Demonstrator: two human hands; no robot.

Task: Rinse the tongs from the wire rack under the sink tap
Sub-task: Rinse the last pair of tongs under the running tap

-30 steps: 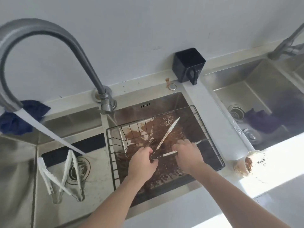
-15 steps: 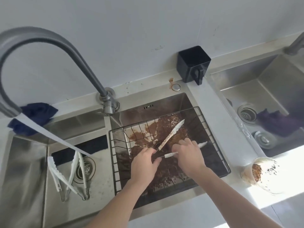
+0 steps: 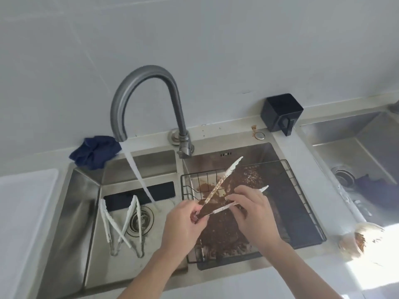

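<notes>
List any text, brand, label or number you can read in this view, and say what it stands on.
None: no legible word, number or brand shows anywhere.
Black container on the counter edge: plain faces, no label visible.
Tap: bare metal, no marking visible.
Tongs held in the left hand and right hand: only brown smears, no print.
Small dark slots on the sink's back wall: openings, not characters.

- Three tongs: one soiled pair (image 3: 224, 186), two clean pairs (image 3: 112, 223) (image 3: 136, 223)
- Two hands (image 3: 183, 229) (image 3: 252, 212)
- One tap (image 3: 146, 100)
- One wire rack (image 3: 302, 197)
- One black cup (image 3: 280, 115)
- Two dark cloths (image 3: 95, 152) (image 3: 369, 186)
</notes>
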